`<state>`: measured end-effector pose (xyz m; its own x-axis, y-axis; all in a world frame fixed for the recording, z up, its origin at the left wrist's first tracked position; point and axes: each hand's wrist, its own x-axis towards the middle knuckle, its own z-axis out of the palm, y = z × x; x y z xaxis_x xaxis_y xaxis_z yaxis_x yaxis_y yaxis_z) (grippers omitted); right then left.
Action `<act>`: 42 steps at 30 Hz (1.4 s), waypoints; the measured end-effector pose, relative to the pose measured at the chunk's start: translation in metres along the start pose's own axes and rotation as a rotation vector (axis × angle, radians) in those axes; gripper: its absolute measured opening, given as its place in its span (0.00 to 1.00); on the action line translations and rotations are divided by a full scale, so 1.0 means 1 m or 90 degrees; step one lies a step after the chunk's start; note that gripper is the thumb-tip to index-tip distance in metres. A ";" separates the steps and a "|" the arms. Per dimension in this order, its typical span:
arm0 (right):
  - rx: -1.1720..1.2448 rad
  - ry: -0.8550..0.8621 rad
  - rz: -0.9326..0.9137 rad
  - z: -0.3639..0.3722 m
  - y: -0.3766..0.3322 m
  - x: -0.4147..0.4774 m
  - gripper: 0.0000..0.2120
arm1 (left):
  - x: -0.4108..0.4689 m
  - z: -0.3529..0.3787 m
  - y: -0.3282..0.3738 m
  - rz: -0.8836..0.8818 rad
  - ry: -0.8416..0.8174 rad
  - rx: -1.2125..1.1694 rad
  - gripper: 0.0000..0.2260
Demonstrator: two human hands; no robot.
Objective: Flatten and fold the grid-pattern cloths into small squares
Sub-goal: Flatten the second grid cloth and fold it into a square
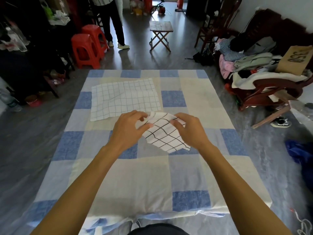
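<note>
A white cloth with a black grid (165,134) is bunched and lifted a little above the middle of the blue and cream checked mat (152,180). My left hand (128,128) pinches its upper left edge and my right hand (189,128) pinches its upper right edge; its lower part hangs down to a point. Behind it a larger white cloth with a thin blue grid (124,97) lies spread nearly flat on the mat, slightly wrinkled.
Two red plastic stools (88,48) stand beyond the mat's far left, next to a standing person's legs (116,29). A small wooden folding stool (160,34) is farther back. A dark wooden chair piled with clothes (257,72) stands at the right.
</note>
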<state>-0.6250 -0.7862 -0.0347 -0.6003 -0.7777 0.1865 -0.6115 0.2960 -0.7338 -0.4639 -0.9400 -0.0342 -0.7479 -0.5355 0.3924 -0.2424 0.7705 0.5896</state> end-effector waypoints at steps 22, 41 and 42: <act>0.442 0.055 0.151 -0.047 -0.027 -0.001 0.06 | 0.000 0.011 0.012 -0.221 0.026 -0.356 0.08; 0.078 0.039 -0.027 -0.024 -0.040 0.011 0.10 | 0.005 0.003 0.030 -0.005 -0.101 -0.081 0.05; 0.084 0.048 -0.028 -0.023 -0.042 0.011 0.09 | 0.005 0.002 0.031 -0.007 -0.105 -0.079 0.05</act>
<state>-0.6178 -0.7944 0.0136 -0.6145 -0.7432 0.2648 -0.5680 0.1839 -0.8022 -0.4760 -0.9183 -0.0154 -0.8394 -0.4720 0.2696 -0.1812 0.7105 0.6800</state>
